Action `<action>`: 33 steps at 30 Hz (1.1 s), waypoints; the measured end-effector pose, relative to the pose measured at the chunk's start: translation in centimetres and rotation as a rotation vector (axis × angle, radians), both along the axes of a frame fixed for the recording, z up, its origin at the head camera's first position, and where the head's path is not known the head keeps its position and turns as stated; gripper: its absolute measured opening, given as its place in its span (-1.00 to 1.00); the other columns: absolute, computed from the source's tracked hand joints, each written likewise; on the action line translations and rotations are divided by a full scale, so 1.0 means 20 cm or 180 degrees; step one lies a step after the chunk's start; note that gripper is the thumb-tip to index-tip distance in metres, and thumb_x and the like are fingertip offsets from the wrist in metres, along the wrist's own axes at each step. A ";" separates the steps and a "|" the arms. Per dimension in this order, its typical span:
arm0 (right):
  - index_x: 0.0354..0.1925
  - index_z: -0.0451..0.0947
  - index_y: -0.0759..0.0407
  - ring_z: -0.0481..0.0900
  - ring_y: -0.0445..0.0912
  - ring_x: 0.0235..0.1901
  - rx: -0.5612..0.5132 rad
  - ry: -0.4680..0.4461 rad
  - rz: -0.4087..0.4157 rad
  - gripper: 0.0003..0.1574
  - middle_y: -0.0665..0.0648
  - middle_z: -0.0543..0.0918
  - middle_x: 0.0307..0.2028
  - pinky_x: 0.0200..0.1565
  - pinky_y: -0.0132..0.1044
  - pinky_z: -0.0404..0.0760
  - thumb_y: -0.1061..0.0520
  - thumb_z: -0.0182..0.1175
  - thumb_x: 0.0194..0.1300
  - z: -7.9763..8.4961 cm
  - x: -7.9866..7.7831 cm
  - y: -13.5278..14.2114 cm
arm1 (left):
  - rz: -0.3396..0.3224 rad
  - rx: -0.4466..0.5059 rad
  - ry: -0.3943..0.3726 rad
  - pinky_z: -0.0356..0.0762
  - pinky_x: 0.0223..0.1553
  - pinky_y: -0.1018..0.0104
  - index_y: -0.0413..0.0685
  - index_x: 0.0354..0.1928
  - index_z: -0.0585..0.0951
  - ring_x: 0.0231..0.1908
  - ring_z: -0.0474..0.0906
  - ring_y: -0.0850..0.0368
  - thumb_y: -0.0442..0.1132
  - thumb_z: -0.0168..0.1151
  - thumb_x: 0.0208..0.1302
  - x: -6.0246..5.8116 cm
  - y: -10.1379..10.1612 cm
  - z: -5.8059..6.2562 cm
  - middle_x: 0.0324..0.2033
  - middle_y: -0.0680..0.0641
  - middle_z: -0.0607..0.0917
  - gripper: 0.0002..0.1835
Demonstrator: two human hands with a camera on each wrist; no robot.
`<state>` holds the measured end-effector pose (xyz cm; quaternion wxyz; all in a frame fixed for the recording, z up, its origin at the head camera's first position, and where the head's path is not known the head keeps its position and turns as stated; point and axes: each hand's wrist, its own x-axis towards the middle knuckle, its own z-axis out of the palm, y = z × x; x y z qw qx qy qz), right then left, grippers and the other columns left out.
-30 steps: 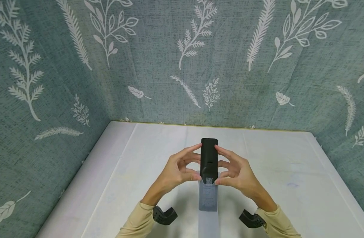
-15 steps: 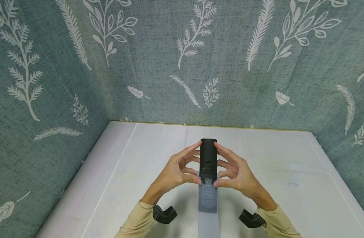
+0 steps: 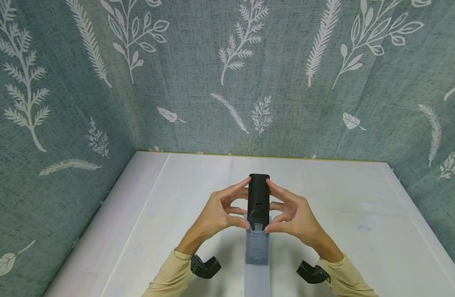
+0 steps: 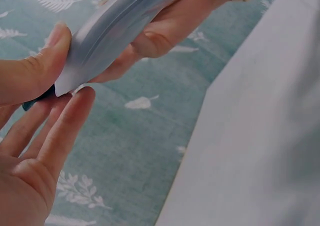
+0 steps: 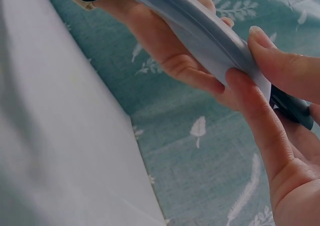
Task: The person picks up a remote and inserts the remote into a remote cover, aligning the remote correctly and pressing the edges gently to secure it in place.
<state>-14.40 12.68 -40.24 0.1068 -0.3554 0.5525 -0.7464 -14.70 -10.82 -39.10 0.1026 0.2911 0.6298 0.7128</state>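
A black remote control (image 3: 259, 194), its back with a small latch and a QR label facing up, is held between both hands in the head view. Its near end sits inside a long translucent bluish plastic sleeve (image 3: 257, 249), which runs toward the bottom edge. The left hand (image 3: 227, 208) grips the left side, index fingertip near the far end and thumb at the sleeve's mouth. Mirroring it, the right hand (image 3: 292, 210) pinches the right side. Both wrist views show the sleeve (image 4: 115, 33) up close, with only a dark tip of the remote control (image 5: 292, 106) beyond it.
A white table (image 3: 168, 210) lies beneath the hands. Teal fabric (image 3: 197, 70) with white leaf prints rises behind it and along its sides. Each wrist carries a black camera mount (image 3: 205, 267).
Both hands keep their hold, and the remote control has tilted slightly so that its far end edge shows more. The thumbs sit marginally lower. The whole head view has shifted a little.
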 end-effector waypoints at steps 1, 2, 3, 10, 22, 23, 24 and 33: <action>0.44 -0.08 0.35 0.55 0.10 0.04 -0.0008 -0.0009 -0.0009 0.24 0.27 0.17 0.38 -0.29 -0.03 0.68 0.56 0.36 -0.11 0.00 0.00 0.00 | 0.0007 -0.0001 -0.0005 0.61 -0.08 0.03 0.08 0.40 0.27 0.08 0.46 -0.11 -0.63 0.45 -0.21 0.00 0.00 0.00 0.11 -0.22 0.52 0.05; 0.43 -0.08 0.35 0.56 0.10 0.04 -0.0011 -0.0014 -0.0017 0.24 0.27 0.18 0.38 -0.29 -0.03 0.68 0.56 0.37 -0.11 0.00 0.00 0.00 | 0.0010 0.0000 -0.0018 0.61 -0.09 0.03 0.08 0.40 0.27 0.08 0.47 -0.11 -0.64 0.45 -0.21 0.00 0.00 0.00 0.10 -0.22 0.52 0.05; 0.43 -0.07 0.35 0.56 0.09 0.03 -0.0010 -0.0026 -0.0029 0.25 0.26 0.18 0.38 -0.29 -0.03 0.68 0.56 0.37 -0.12 0.00 0.00 0.00 | 0.0012 0.0004 -0.0034 0.62 -0.11 0.03 0.08 0.40 0.27 0.08 0.47 -0.11 -0.64 0.45 -0.21 0.00 0.00 0.00 0.10 -0.22 0.53 0.05; 0.43 -0.06 0.36 0.57 0.09 0.02 -0.0029 -0.0042 -0.0034 0.24 0.25 0.20 0.37 -0.29 -0.03 0.67 0.57 0.37 -0.13 -0.01 0.00 0.00 | 0.0007 0.0037 -0.0108 0.64 -0.20 0.00 0.09 0.39 0.28 0.06 0.50 -0.12 -0.68 0.41 -0.20 0.00 0.01 0.00 0.08 -0.25 0.53 0.04; 0.41 -0.03 0.38 0.58 0.08 0.00 -0.0106 -0.0082 -0.0057 0.21 0.24 0.25 0.35 -0.30 -0.06 0.68 0.57 0.37 -0.13 -0.01 0.01 -0.01 | 0.0035 0.0071 -0.0103 0.64 -0.19 0.01 0.08 0.38 0.31 0.02 0.53 -0.09 -0.67 0.41 -0.19 0.01 0.01 -0.01 0.04 -0.27 0.55 0.01; 0.41 -0.03 0.38 0.58 0.08 0.00 -0.0104 -0.0084 -0.0060 0.21 0.24 0.25 0.35 -0.30 -0.06 0.68 0.57 0.37 -0.13 -0.01 0.00 -0.01 | 0.0042 0.0064 -0.0101 0.64 -0.18 0.01 0.08 0.38 0.31 0.01 0.53 -0.09 -0.67 0.41 -0.19 0.01 0.01 -0.01 0.04 -0.26 0.56 0.01; 0.41 -0.03 0.38 0.58 0.08 0.00 -0.0100 -0.0084 -0.0061 0.21 0.24 0.25 0.35 -0.30 -0.06 0.68 0.58 0.37 -0.13 -0.01 0.00 -0.01 | 0.0053 0.0053 -0.0093 0.64 -0.18 0.01 0.08 0.37 0.31 0.01 0.53 -0.09 -0.67 0.41 -0.19 0.01 0.01 -0.01 0.03 -0.26 0.56 0.01; 0.41 -0.02 0.39 0.58 0.07 0.01 -0.0114 -0.0085 -0.0060 0.19 0.23 0.26 0.35 -0.30 -0.05 0.68 0.58 0.36 -0.12 -0.01 0.01 -0.01 | 0.0119 -0.0029 -0.0058 0.65 -0.20 0.03 0.12 0.36 0.34 -0.08 0.60 -0.11 -0.65 0.43 -0.19 0.02 0.00 0.00 -0.01 -0.25 0.60 0.00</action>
